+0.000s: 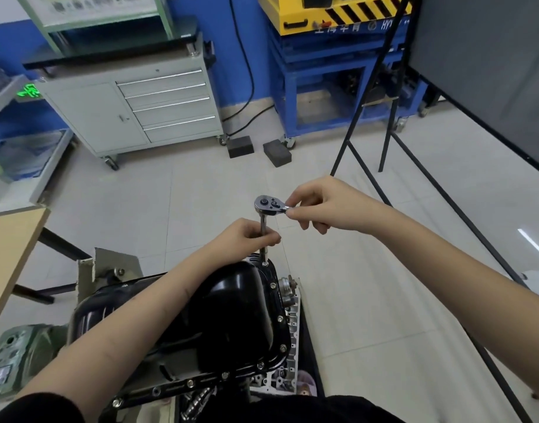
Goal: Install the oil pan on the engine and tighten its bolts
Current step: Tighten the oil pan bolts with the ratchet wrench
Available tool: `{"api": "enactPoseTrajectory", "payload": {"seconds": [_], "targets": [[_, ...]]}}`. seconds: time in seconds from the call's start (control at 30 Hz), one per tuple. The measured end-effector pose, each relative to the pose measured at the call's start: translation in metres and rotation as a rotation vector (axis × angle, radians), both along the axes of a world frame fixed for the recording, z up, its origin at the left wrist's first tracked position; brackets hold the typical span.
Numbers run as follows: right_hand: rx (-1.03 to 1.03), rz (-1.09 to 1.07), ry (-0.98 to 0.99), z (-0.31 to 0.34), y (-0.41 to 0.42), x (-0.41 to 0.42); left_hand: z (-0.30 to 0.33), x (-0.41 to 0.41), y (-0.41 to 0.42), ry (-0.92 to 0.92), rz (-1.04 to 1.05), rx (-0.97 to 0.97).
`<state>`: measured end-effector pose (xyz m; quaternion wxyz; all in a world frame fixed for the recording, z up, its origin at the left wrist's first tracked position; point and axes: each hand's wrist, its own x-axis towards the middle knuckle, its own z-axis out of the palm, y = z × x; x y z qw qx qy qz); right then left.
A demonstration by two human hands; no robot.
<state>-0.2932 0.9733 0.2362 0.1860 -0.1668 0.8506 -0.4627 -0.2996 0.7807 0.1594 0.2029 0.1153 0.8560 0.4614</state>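
My left hand (pixel 249 236) grips the upright extension (pixel 263 230); my right hand (pixel 320 206) pinches the ratchet (pixel 269 205) handle. The oil pan (pixel 228 315) sits on the engine (pixel 289 319), near me. Pale floor tiles (pixel 201 193), grey cabinet (pixel 134 111) far left.

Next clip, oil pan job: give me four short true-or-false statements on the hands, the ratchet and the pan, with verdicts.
1. The left hand grips the ratchet's upright extension bar. True.
2. The right hand rests flat on the oil pan. False: it pinches the ratchet near its head.
3. The socket sits on a bolt at the pan's far edge. True.
4. The oil pan lies on the floor. False: it sits on the engine.
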Motion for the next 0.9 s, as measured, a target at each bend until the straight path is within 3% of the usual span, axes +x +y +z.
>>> {"api": "enactPoseTrajectory", "payload": {"seconds": [0.07,0.23,0.47,0.63,0.77,0.9], "targets": [[0.007,0.005,-0.001,-0.001,0.005,0.0,0.001,0.001,0.005,-0.002,-0.03,-0.078],[0.038,0.039,-0.019,-0.013,0.015,0.006,0.003,0.002,0.019,0.035,-0.21,-0.503],[-0.003,0.017,-0.007,-0.044,0.014,0.021,-0.009,0.007,0.026,0.07,-0.291,-0.693],[-0.006,0.012,0.12,-0.067,0.015,0.027,-0.016,-0.005,0.025,0.062,-0.35,-0.839],[0.055,0.001,0.251,-0.071,0.01,0.036,-0.013,-0.001,0.026,0.165,-0.335,-0.85],[0.196,0.091,0.299,-0.064,0.006,0.051,-0.003,0.018,0.022,0.242,-0.334,-0.655]]}}
